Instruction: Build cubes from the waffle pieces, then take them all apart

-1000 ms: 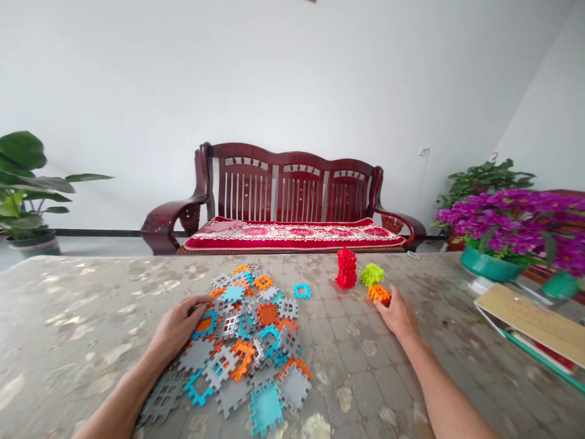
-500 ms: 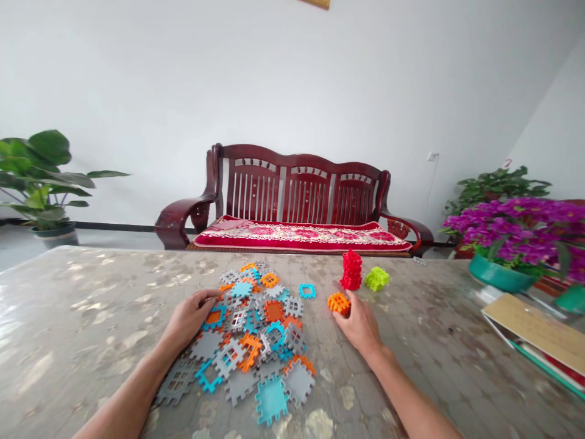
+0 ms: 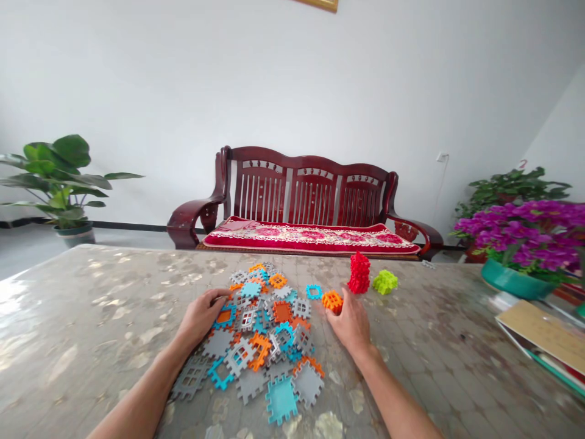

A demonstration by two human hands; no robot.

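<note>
A heap of flat interlocking plastic tiles (image 3: 262,338) in grey, blue and orange lies on the table in front of me. My left hand (image 3: 203,317) rests on the heap's left edge, fingers curled over an orange-and-blue tile. My right hand (image 3: 350,320) holds a small orange cube (image 3: 332,300) built of tiles, just right of the heap. A red tile tower (image 3: 359,272) and a lime green cube (image 3: 385,281) stand behind my right hand. A lone blue frame tile (image 3: 314,291) lies left of the orange cube.
The table (image 3: 91,317) has a glossy patterned cover. A teal pot of purple flowers (image 3: 525,244) and a flat cardboard box (image 3: 543,335) occupy its right side. A dark wooden bench (image 3: 301,207) with a red cushion stands behind, and a leafy plant (image 3: 59,180) at far left.
My right hand has carried the orange cube leftward, from beside the green cube to the edge of the tile heap. The view has shifted a little. My left hand stays on the heap.
</note>
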